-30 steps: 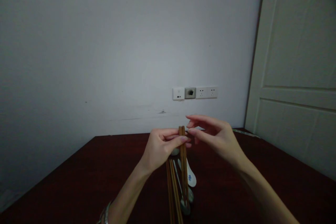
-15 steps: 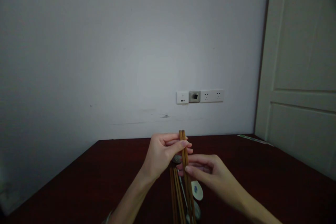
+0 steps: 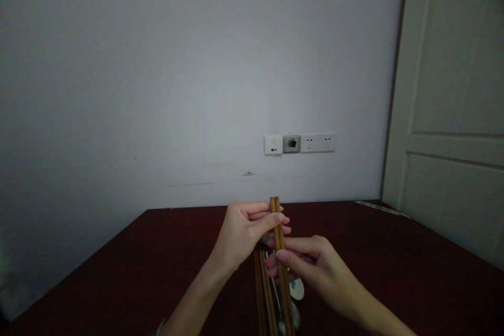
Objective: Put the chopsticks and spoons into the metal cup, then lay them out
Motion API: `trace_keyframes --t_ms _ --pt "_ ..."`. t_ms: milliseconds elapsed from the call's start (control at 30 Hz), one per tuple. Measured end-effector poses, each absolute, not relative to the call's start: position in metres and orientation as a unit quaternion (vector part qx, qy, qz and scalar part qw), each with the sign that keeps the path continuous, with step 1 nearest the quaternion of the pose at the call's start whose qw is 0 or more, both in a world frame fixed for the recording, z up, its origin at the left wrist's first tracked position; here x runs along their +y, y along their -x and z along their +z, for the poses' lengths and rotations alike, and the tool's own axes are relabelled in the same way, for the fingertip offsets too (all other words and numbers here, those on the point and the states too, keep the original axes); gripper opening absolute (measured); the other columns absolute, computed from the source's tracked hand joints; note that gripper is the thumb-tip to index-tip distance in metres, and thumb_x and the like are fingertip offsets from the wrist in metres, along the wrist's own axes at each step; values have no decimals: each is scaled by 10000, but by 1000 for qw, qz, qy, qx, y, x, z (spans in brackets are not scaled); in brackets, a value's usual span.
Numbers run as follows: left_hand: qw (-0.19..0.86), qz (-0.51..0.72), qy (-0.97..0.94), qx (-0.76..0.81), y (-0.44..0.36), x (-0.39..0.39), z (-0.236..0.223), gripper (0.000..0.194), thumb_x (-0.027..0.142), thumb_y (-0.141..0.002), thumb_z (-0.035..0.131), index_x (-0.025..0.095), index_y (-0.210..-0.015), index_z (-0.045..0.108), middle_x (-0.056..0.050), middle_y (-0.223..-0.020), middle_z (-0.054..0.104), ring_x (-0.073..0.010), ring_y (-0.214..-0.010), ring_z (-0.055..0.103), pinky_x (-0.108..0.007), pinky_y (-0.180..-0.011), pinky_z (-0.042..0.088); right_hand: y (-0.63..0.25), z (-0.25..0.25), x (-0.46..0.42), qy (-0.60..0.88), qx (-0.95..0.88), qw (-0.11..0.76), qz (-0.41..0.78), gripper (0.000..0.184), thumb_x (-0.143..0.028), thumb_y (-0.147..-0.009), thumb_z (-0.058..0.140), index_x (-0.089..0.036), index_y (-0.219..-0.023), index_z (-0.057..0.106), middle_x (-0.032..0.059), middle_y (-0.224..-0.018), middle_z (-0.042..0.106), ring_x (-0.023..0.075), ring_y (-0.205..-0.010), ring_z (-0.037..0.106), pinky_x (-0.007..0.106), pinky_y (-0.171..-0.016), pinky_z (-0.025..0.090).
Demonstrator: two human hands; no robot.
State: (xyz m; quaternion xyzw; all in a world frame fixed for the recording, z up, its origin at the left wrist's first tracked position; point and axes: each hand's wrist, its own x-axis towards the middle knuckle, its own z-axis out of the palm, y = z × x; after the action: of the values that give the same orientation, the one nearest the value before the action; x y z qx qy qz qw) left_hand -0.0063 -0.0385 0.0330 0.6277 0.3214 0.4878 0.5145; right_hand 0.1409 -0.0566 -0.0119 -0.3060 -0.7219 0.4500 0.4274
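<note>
A pair of wooden chopsticks (image 3: 282,278) is held side by side, pointing away from me above the table. Near their far ends, my left hand (image 3: 246,231) pinches them between thumb and fingers. My right hand (image 3: 315,262) grips the same pair lower down, thumb on top and fingers beneath. Under and left of them, several more wooden chopsticks (image 3: 266,294) lie on the table. A white spoon (image 3: 297,289) with a blue mark is partly hidden behind my right hand. Metal spoons (image 3: 295,316) show beside the held pair, partly covered by it.
The dark red table (image 3: 157,257) runs back to a pale wall (image 3: 197,89). Sockets and a switch (image 3: 299,144) are set in the wall above the table. A white panelled door (image 3: 457,115) stands at the right, and a thin strip (image 3: 381,208) lies by the table's back right edge.
My right hand has shifted slightly down and left along the chopsticks, covering more of the white spoon. The held pair has moved slightly right at its far end. My left hand keeps its pinch.
</note>
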Motion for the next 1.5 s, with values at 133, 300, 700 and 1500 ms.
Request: trace_keyframes --t_ms 133,300,700,1500 --pt "510 486 -635 319 7 -38 32 258 297 -672 651 71 -797 658 -121 -757 676 -189 -684 640 -247 -554 508 -143 -14 -55 299 -731 418 450 313 -387 -796 498 -129 -794 676 77 -737 683 165 -679 629 252 -602 496" --pt "501 481 -645 318 7 -39 34 262 304 -676 647 72 -797 656 -119 -753 675 -186 -673 640 -240 -542 506 -143 -12 -55 305 -725 413 458 310 -391 -788 509 -129 -803 675 78 -741 686 150 -664 627 226 -578 482" --pt "494 485 -648 318 7 -40 35 290 313 -670 650 65 -819 646 -129 -789 674 -205 -702 643 -287 -602 527 -141 -13 -55 309 -701 420 486 308 -397 -761 543 -116 -790 666 86 -752 683 158 -699 636 240 -611 495" --pt "485 481 -655 324 8 -40 34 285 319 -666 655 71 -807 654 -124 -772 675 -201 -694 642 -275 -591 521 -142 -11 -54 317 -710 411 475 340 -431 -751 542 -123 -782 681 82 -751 683 172 -712 633 274 -647 505"
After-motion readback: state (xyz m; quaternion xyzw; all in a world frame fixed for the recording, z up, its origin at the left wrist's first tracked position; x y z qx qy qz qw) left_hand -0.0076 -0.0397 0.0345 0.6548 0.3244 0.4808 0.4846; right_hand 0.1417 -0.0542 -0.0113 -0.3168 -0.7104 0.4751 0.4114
